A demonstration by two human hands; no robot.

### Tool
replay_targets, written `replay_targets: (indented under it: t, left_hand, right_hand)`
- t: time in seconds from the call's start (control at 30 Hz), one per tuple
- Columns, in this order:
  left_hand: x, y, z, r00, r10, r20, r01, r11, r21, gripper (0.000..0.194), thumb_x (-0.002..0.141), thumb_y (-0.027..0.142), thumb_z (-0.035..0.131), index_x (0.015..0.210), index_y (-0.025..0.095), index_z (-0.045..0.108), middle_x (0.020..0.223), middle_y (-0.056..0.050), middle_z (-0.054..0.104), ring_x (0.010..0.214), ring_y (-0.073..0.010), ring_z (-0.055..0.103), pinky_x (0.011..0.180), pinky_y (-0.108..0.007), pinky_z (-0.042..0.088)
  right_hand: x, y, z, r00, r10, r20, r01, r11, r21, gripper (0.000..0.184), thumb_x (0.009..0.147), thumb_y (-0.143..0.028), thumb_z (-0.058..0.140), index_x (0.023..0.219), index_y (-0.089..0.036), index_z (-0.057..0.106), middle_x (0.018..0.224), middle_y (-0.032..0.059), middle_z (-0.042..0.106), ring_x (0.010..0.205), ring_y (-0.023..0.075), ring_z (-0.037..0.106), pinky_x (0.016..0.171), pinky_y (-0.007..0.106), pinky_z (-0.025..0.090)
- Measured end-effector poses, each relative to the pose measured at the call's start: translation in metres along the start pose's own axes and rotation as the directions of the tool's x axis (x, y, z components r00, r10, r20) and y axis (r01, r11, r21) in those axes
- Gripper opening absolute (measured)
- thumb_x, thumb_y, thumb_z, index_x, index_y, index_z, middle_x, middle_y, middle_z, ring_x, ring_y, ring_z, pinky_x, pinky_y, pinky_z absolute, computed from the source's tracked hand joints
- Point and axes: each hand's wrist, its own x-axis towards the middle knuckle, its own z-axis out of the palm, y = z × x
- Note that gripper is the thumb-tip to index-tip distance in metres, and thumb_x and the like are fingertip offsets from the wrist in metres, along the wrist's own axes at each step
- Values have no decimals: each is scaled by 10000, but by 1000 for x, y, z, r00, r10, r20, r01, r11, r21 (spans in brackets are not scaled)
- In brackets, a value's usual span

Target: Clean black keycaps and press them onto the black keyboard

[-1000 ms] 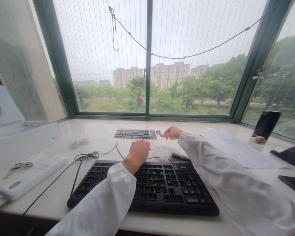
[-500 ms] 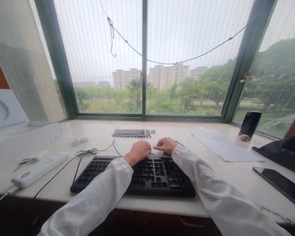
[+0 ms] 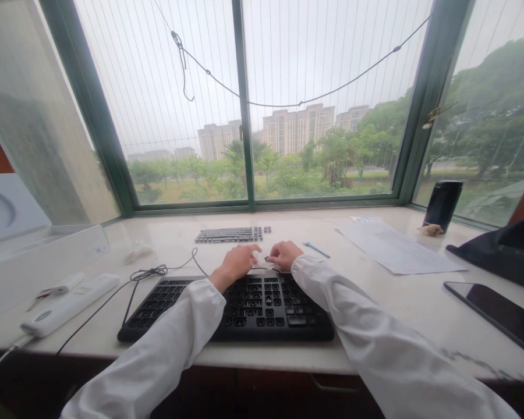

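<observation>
A black keyboard (image 3: 262, 333) lies at the front of the white counter, with most of its key sockets bare and a few keycaps on its right end. Over its back edge, my right hand (image 3: 283, 255) pinches a small dark keycap (image 3: 267, 259) between thumb and fingertips. My left hand (image 3: 237, 262) hovers just left of it, fingers stretched out with nothing visible in them. Behind both hands, the removed keycaps (image 3: 229, 234) are laid out in rows on the counter. My forearms hide parts of the keyboard.
A blue pen-like tool (image 3: 317, 250) and a paper sheet (image 3: 393, 247) lie to the right, along with a phone (image 3: 498, 314) and a black can-like cylinder (image 3: 442, 203). On the left are a coiled cable (image 3: 151, 271), a white power strip (image 3: 72, 304) and a white box (image 3: 48, 250).
My left hand's fingers have straightened and drawn away from the right hand's. The view has tilted and shifted a little, and the blue tool shows more fully. The right hand still pinches the keycap.
</observation>
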Motion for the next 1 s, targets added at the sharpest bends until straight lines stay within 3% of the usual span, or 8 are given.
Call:
replay_targets:
  t: [0.13, 0.27, 0.5, 0.63, 0.7, 0.8, 0.9, 1.0]
  left_hand:
    - [1, 1, -1, 999, 5, -42, -5, 1000, 2, 171, 830, 257, 575, 855, 256, 745, 948, -20, 751, 930, -221, 666, 824, -300, 472]
    - [0, -2, -5, 991, -9, -134, 2, 999, -53, 195, 870, 289, 546, 972, 255, 709, 953, -25, 749, 900, -215, 670, 810, -304, 475]
    - [4, -10, 3, 1000, 25, -3, -24, 994, 102, 459, 823, 157, 574, 1241, 339, 630, 957, -24, 752, 955, -245, 668, 796, -317, 483]
    - [6, -11, 6, 998, 64, 23, -65, 996, 61, 225, 794, 166, 620, 912, 288, 768, 933, -30, 755, 942, -233, 672, 824, -303, 479]
    - [7, -10, 6, 998, 67, -20, -67, 998, 7, 143, 796, 209, 638, 803, 262, 771, 896, -33, 756, 925, -230, 674, 842, -309, 481]
    - [8, -7, 4, 988, 78, -133, -99, 982, -162, 146, 826, 245, 615, 835, 238, 760, 891, -29, 752, 857, -196, 677, 827, -294, 499]
    - [9, -4, 1, 975, 52, -214, -133, 913, -386, 187, 857, 297, 587, 914, 199, 736, 960, -42, 739, 620, -127, 629, 662, -255, 525]
    - [8, -1, -2, 977, 64, -202, -170, 805, -568, 249, 868, 347, 576, 1006, 190, 711, 1060, -54, 714, 465, -71, 527, 474, -219, 483]
  right_hand:
    - [3, 4, 4, 1000, 13, -11, -13, 999, 48, 203, 761, -387, 698, 836, -211, 766, 858, 55, 752, 810, 185, 664, 691, 261, 457]
    - [3, 3, 2, 999, 36, -40, -32, 996, 79, 221, 771, -404, 690, 851, -213, 766, 881, 53, 751, 811, 184, 662, 684, 258, 459]
    - [1, 2, 2, 998, 46, -32, -47, 998, -33, 204, 770, -384, 676, 843, -213, 760, 892, 70, 751, 839, 208, 662, 693, 280, 449]
    - [0, 2, 5, 999, 45, 1, -45, 998, -37, 178, 753, -359, 688, 837, -222, 763, 867, 61, 751, 816, 200, 664, 685, 272, 446]
    - [0, 2, 5, 1000, 28, -4, -28, 1000, -14, 177, 756, -364, 686, 830, -222, 763, 855, 54, 750, 807, 196, 661, 685, 272, 444]
    - [0, 1, 4, 999, 3, -34, -1, 998, 64, 198, 767, -384, 683, 825, -210, 757, 858, 50, 745, 809, 187, 653, 695, 266, 444]
    - [1, -2, 2, 998, 0, -62, 11, 983, 184, 218, 779, -380, 675, 849, -187, 746, 844, 45, 732, 798, 171, 639, 689, 252, 440]
    - [4, -4, 2, 998, -13, -65, 33, 946, 322, 184, 772, -326, 667, 835, -162, 722, 790, 29, 709, 754, 153, 618, 670, 244, 431]
